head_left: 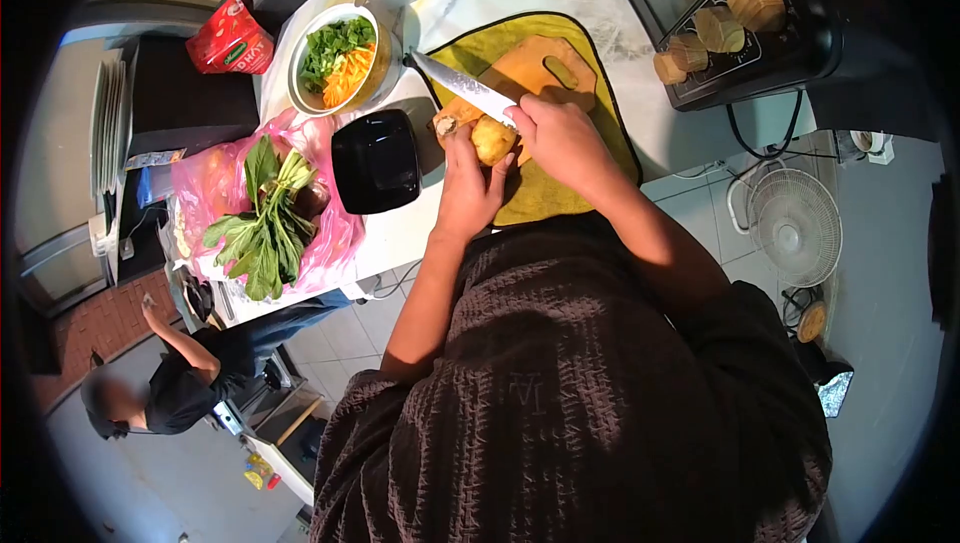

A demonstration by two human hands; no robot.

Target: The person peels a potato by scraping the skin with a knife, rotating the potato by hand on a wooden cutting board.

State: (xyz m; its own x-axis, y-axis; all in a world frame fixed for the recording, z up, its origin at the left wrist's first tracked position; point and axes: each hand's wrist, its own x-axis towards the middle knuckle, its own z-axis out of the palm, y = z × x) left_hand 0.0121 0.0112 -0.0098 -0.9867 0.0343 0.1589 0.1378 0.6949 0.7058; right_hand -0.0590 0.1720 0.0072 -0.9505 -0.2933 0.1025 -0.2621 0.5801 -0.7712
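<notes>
My left hand [468, 191] is wrapped around a yellow potato [491, 142], close over the wooden cutting board [535, 58]. In my right hand [562, 143] is a kitchen knife [460, 82], its blade pointing up and left across the board, its near end right at the potato. A small pale knobbly piece [446, 125] shows beside my left fingertips. Under the board lies a yellow-green cloth [610, 133] with a dark border. A black square bowl [376, 163] stands just left of my left hand.
A white pot [297, 83] holds chopped greens and orange strips. Leafy greens [265, 228] lie on a pink plastic bag [345, 233]. A red pouch [232, 38] stands behind. At right is a black appliance with wooden knobs [755, 3]; another person [190, 373] stands left.
</notes>
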